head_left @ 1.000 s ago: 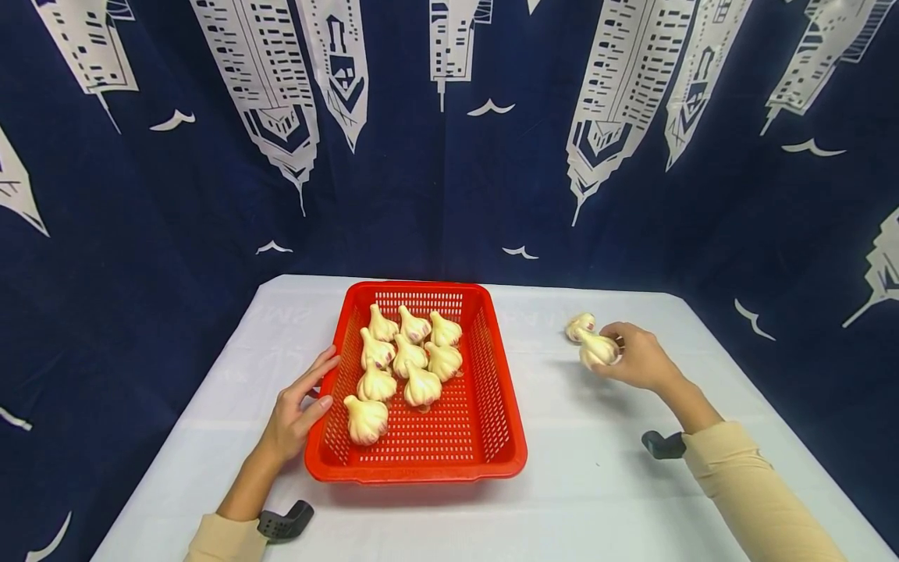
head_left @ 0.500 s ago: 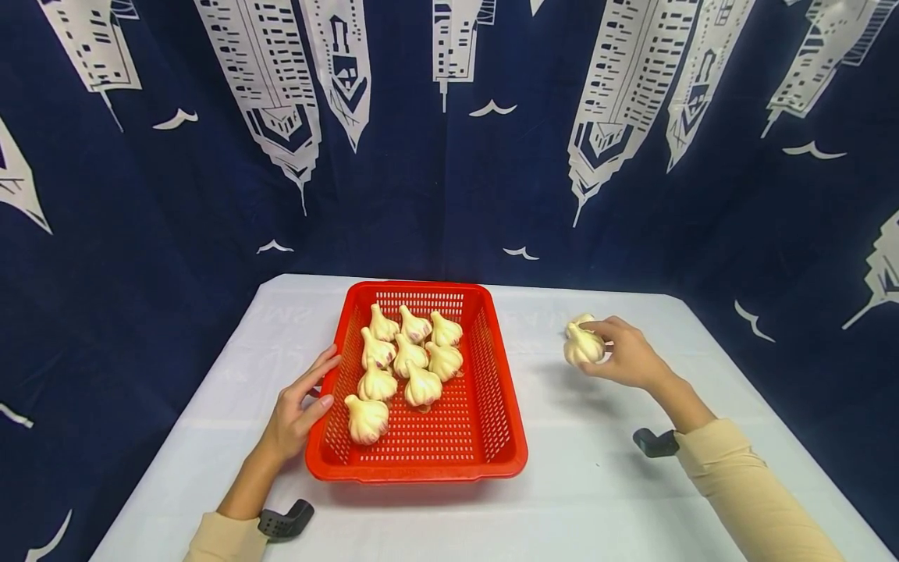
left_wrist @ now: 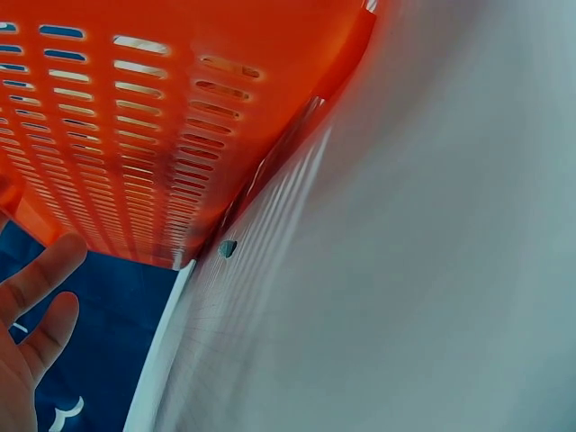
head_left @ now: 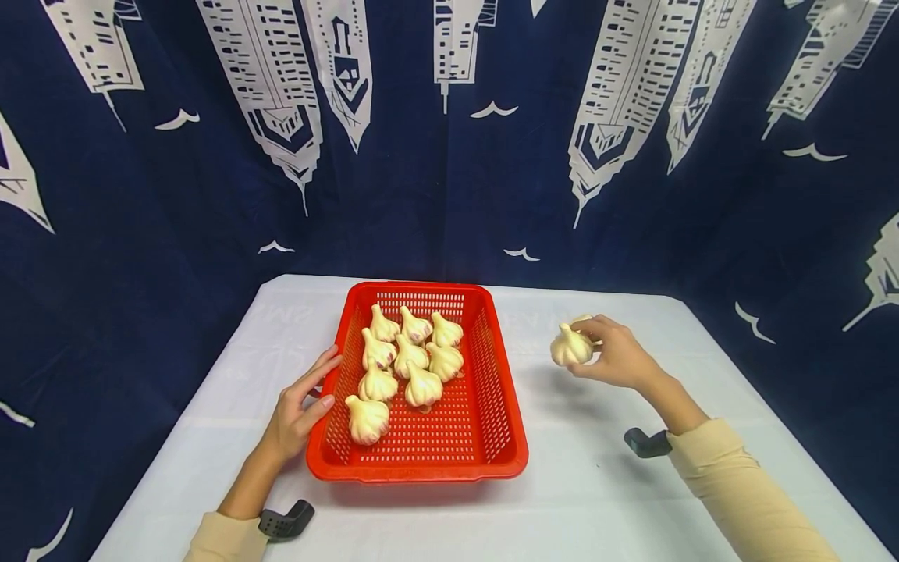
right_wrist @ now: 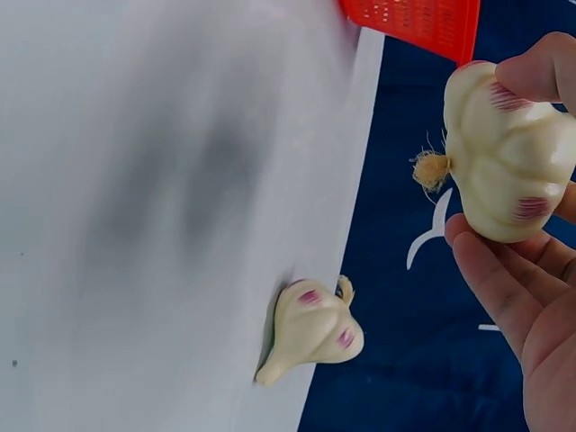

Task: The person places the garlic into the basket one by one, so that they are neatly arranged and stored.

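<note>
My right hand [head_left: 621, 359] pinches a garlic bulb [head_left: 570, 346] between thumb and fingers, above the table to the right of the basket. The right wrist view shows this garlic bulb [right_wrist: 504, 148] with purple streaks and a tuft of roots, thumb on one side and fingers on the other. My left hand [head_left: 295, 417] rests at the left rim of a red plastic basket [head_left: 421, 474], its fingers fairly straight; in the left wrist view the fingertips are right by the slotted wall [left_wrist: 180, 54]. Several cream garlic bulbs [head_left: 368, 421] sit in the basket, mostly toward its left and back.
Another garlic bulb [right_wrist: 315, 328] lies on the white table [head_left: 562, 499] beyond my right hand, mostly hidden by it in the head view. A dark blue cloth [head_left: 449, 195] with white buildings hangs behind the table.
My right hand has carried its garlic bulb leftward toward the basket, passing in front of the bulb lying on the table. My left hand and the basket have stayed in place.
</note>
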`<action>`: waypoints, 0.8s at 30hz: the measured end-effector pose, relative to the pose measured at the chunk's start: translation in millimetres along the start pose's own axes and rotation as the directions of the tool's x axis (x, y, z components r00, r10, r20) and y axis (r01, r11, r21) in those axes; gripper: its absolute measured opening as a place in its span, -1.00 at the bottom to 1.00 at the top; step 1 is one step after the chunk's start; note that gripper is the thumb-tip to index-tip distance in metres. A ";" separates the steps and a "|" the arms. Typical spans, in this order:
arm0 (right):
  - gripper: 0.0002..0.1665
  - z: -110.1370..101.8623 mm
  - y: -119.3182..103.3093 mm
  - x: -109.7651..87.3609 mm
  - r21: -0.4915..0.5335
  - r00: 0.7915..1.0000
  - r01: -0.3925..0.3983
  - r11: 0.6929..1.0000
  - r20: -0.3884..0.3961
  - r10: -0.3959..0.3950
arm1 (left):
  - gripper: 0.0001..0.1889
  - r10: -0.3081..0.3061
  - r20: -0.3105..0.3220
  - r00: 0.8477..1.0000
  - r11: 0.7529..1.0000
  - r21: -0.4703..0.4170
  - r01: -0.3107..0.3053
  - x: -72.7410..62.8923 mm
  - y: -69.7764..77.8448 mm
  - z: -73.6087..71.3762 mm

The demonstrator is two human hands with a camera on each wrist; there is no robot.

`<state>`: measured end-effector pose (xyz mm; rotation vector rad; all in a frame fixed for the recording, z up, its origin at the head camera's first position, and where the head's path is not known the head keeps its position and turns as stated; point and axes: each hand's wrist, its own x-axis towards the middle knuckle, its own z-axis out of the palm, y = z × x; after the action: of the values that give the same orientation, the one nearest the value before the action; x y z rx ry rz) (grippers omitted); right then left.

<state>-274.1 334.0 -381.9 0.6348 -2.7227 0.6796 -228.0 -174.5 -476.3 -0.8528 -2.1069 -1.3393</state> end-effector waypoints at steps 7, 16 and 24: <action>-0.26 1.8 -6.6 2.6 -0.017 0.999 0.044 0.999 -0.014 -0.044 | -0.43 0.019 -0.019 1.000 1.000 -0.007 -0.019 1.4 2.2 0.2; -0.30 10.9 -14.8 1.5 0.027 0.997 0.073 0.997 -0.031 -0.073 | -0.44 0.015 -0.005 1.000 1.000 -0.007 -0.015 0.2 0.7 -0.8; -0.30 8.3 -21.2 3.3 0.019 0.993 0.111 0.994 -0.054 -0.110 | -0.44 0.009 0.001 1.000 1.000 0.012 -0.009 -0.6 -0.5 0.0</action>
<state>-268.1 311.8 -379.7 0.7554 -2.6135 0.6895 -228.0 -174.7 -477.1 -0.8569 -2.1080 -1.3203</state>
